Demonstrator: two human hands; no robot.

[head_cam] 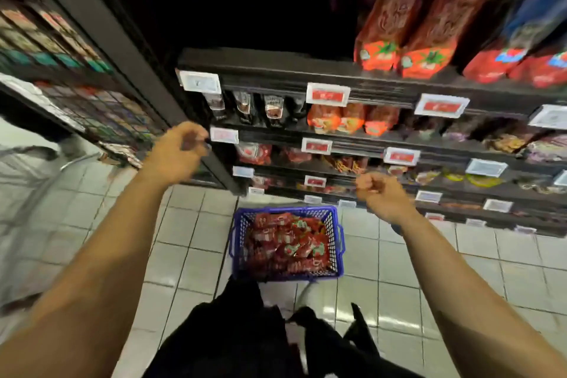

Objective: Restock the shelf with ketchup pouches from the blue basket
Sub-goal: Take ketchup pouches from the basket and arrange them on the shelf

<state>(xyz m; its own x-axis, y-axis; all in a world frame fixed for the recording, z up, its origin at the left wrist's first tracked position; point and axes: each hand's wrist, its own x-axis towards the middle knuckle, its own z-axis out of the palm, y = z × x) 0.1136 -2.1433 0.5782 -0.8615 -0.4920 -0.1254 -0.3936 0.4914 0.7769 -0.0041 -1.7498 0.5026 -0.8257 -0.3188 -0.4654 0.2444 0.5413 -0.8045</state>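
A blue basket [336,242] stands on the tiled floor in front of the shelving, filled with several red ketchup pouches [285,242]. Red ketchup pouches [408,46] stand in rows on the upper shelf [276,66]; the left half of that shelf is dark and bare. My left hand [181,150] is raised in front of the shelf's left upright, fingers curled, holding nothing. My right hand [380,190] hovers above and to the right of the basket, fingers curled into a loose fist, also holding nothing.
Lower shelves carry dark sauce bottles [245,107], orange pouches [349,118] and other packets behind price tags [327,94]. A wire rack of goods [76,70] stands at the left. A person's foot [70,144] is on the floor at far left. My dark trousers fill the bottom middle.
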